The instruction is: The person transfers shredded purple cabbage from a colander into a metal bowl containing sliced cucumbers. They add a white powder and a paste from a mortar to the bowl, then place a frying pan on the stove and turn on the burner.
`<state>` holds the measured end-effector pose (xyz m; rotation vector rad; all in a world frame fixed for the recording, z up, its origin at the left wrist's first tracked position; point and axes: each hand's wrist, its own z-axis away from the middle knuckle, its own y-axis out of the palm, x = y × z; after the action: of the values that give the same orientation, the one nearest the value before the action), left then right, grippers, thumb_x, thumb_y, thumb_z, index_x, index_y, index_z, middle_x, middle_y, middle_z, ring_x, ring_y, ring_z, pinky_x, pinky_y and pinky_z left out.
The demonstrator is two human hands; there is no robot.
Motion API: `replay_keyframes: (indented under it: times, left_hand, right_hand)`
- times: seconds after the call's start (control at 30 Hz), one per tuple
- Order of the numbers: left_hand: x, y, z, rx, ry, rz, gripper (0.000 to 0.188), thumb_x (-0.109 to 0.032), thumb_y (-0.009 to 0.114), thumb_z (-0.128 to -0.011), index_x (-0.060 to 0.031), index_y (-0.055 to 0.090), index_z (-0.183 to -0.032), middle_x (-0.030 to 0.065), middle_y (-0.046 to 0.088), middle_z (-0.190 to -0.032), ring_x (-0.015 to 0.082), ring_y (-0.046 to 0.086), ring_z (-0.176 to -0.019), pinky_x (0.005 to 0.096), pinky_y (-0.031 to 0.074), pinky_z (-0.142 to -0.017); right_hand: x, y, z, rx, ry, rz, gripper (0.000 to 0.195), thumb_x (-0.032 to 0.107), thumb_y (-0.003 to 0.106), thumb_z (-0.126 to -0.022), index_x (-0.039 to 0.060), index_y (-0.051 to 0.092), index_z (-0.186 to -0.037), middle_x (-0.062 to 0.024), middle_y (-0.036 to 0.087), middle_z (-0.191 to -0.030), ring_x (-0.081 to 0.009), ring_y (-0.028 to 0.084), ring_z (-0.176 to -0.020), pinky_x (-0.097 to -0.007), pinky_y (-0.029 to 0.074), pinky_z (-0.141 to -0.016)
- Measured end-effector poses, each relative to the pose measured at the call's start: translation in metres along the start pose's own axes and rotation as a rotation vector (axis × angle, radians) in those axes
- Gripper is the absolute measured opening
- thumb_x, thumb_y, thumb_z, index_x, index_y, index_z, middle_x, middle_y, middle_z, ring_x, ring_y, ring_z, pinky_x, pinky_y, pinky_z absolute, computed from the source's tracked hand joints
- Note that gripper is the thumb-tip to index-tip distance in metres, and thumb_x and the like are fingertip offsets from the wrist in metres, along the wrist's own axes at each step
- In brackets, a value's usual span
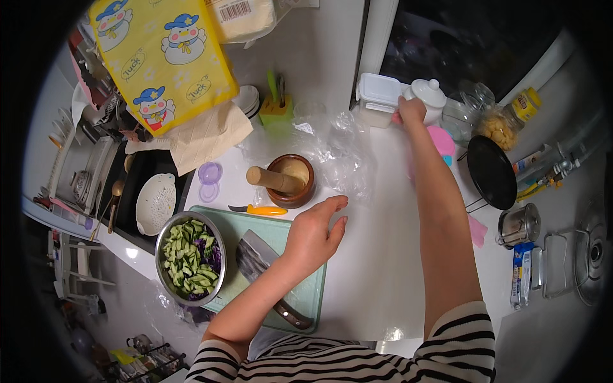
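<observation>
My right hand (413, 113) reaches to the back of the counter, its curled fingers at the right side of a lidded plastic container (380, 93), beside a white lidded jar (429, 95); whether it grips the container cannot be told. With fingers apart and nothing held, my left hand (318, 232) hovers over the right edge of a green cutting board (306, 306). On that board lies a cleaver (256, 253), partly under my left forearm. A steel bowl (222, 239) of sliced cucumber and purple cabbage overlaps the board's left side. Behind the board are a wooden mortar (292, 198) with its pestle (270, 180) and a yellow-handled knife (263, 210).
Clear plastic bags (340, 153) lie behind the mortar. At left, a white colander (156, 203) sits in the dark sink. A black pan (492, 172) and a steel canister (519, 225) stand at right. A yellow printed package (163, 62) rises at the upper left.
</observation>
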<state>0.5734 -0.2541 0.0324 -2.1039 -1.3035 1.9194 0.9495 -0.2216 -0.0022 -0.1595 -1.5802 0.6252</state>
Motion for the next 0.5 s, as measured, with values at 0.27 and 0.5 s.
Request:
replay_keyframes:
  times: [0.27, 0.5]
  left_hand:
    - [0.011, 0.005, -0.01, 0.018, -0.034, 0.027, 0.027, 0.0, 0.057, -0.082, -0.0001, 0.054, -0.109, 0.0139, 0.062, -0.105, 0.0251, 0.061, -0.097, 0.0319, 0.05, -0.083]
    - [0.015, 0.007, -0.013, 0.024, 0.005, 0.013, 0.027, -0.001, 0.058, -0.081, 0.0004, 0.055, -0.107, 0.0151, 0.063, -0.101, 0.0276, 0.063, -0.092, 0.0331, 0.051, -0.078]
  right_hand:
    - [0.021, -0.003, -0.009, -0.04, -0.145, 0.186, 0.028, 0.018, 0.065, -0.082, -0.0068, 0.059, -0.07, -0.0139, 0.062, -0.059, -0.0216, 0.061, -0.046, -0.0314, 0.045, -0.038]
    - [0.026, -0.034, 0.005, 0.049, -0.055, -0.401, 0.024, 0.016, 0.065, -0.083, -0.0016, 0.055, -0.069, -0.0077, 0.056, -0.058, -0.0141, 0.051, -0.04, -0.0259, 0.039, -0.035]
